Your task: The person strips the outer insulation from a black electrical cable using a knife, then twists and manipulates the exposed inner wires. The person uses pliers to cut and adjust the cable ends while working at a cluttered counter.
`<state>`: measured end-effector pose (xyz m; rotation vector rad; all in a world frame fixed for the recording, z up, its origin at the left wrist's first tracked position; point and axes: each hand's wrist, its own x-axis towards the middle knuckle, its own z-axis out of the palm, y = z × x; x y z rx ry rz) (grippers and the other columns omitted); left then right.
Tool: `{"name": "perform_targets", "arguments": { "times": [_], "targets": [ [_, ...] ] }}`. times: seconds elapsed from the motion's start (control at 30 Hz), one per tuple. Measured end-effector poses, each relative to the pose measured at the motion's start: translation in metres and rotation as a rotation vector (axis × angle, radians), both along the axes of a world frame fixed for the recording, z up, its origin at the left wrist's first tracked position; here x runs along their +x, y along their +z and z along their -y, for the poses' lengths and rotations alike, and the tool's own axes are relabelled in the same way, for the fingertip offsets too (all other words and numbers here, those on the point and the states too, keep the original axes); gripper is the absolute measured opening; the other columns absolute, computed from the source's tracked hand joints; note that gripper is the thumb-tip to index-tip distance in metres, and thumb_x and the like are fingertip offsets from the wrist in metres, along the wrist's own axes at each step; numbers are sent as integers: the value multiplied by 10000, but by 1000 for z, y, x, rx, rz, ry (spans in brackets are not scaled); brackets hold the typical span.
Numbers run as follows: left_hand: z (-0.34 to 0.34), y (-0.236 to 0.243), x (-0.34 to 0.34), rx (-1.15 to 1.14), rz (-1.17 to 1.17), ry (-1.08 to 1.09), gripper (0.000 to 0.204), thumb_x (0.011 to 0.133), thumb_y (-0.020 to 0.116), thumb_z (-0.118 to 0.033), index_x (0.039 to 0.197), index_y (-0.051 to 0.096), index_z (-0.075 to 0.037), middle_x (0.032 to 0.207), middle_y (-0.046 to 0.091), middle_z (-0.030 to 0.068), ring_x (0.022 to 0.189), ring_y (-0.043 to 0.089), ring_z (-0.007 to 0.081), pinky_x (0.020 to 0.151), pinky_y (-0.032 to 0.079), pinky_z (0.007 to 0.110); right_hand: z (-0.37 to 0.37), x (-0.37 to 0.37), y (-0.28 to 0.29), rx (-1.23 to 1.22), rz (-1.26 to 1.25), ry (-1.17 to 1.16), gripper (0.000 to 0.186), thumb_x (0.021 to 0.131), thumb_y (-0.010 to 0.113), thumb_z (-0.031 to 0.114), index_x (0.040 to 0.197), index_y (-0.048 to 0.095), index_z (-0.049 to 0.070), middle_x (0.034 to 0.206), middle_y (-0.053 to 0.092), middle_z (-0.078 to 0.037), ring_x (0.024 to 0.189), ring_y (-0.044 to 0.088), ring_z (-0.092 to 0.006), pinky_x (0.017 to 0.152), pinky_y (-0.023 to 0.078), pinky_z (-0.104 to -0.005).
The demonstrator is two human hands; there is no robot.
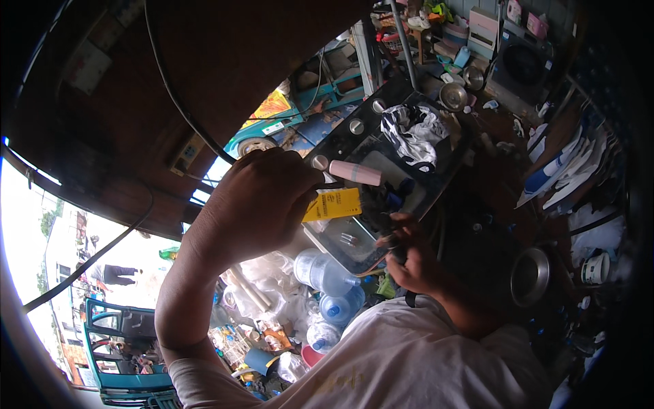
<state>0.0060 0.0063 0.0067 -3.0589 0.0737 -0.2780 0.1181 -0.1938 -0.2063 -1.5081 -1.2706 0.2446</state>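
My left hand (269, 194) is raised in front of me with its back to the view and its fingers curled closed. From under its fingers sticks out a flat yellow card-like packet (334, 204) with dark print; its left end is hidden by the hand. Lower and to the right, my right hand (413, 259) has its fingers closed around a black object (394, 247), whose kind is too dark and blurred to tell. Behind the packet, a pink cylinder (355, 172) lies on a black appliance top (436, 187) with round silver knobs.
Black-and-white cloth (412, 136) lies crumpled on the appliance. Large blue water bottles (315, 271) and clear plastic bags (269, 273) crowd below. A metal basin (530, 276) is at right, a dark washing machine (521, 61) far right. A black cable (170, 82) hangs at upper left.
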Motion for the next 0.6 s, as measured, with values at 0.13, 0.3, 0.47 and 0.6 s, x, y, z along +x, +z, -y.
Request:
{"name": "perform_targets", "arguments": {
  "times": [0.13, 0.3, 0.47, 0.6],
  "targets": [
    [5, -4, 8, -40, -26, -2, 145, 816, 659, -40, 961, 655, -37, 809, 595, 108, 767, 591, 288, 683, 493, 371, -16, -10, 10, 19, -102, 110, 364, 723, 535, 12, 1077, 620, 13, 1271, 480, -218, 1248, 439, -377, 1048, 361, -439],
    [19, -1, 15, -94, 62, -43, 122, 807, 665, -32, 927, 646, -27, 803, 604, 112, 749, 616, 285, 662, 508, 375, -26, -10, 23, 71, -135, 113, 419, 736, 538, 36, 1148, 599, 1, 1322, 469, -241, 1308, 396, -397, 1079, 334, -455],
    [24, -2, 24, -97, 132, -58, 133, 799, 683, -47, 924, 646, -23, 795, 624, 112, 732, 629, 278, 647, 515, 358, -26, -12, 27, 108, -162, 87, 447, 744, 529, 33, 1184, 575, -31, 1370, 401, -225, 1263, 443, -366, 1053, 371, -433],
    [25, 0, 27, -73, 135, -64, 136, 799, 684, -43, 930, 648, -25, 811, 635, 111, 739, 633, 275, 657, 517, 354, -30, -9, 19, 156, -148, 83, 467, 740, 521, 24, 1200, 552, -46, 1375, 376, -209, 1232, 471, -333, 1032, 398, -411]
  ]
}}
